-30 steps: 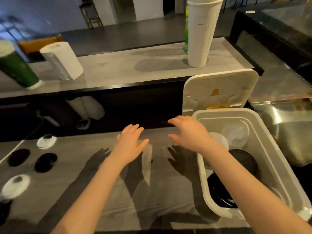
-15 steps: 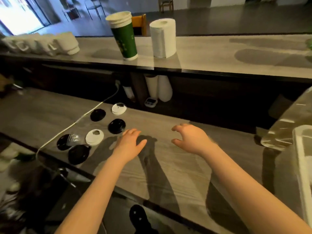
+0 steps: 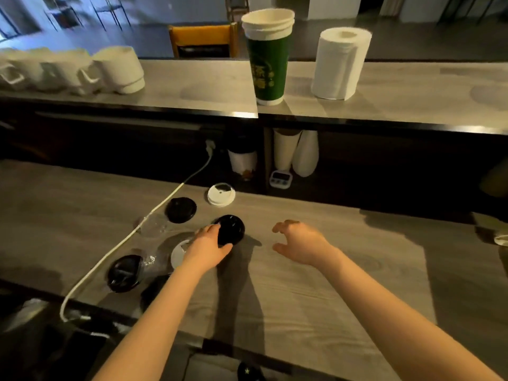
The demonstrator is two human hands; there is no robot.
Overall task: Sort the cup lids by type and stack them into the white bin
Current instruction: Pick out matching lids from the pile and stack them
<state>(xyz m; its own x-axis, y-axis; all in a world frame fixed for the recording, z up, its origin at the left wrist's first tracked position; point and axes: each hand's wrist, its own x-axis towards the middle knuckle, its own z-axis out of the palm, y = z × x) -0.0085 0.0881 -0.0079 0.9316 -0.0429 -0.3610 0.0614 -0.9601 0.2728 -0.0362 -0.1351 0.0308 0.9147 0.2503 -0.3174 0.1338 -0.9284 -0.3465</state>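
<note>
My left hand (image 3: 209,247) closes on a black lid (image 3: 229,229) at centre frame, thumb under its near edge, fingers over its left side; I judge the grip just forming. My right hand (image 3: 301,243) hovers right of centre, fingers curled and spread, holding nothing. Plenty is left on the tabletop (image 3: 316,298): another black lid (image 3: 181,210), a white lid (image 3: 221,194) above it, two clear lids (image 3: 154,225), a white one (image 3: 178,253) half hidden under my wrist, and a black lid at lower left (image 3: 124,273). The white bin is out of frame, so I cannot say what it holds.
</note>
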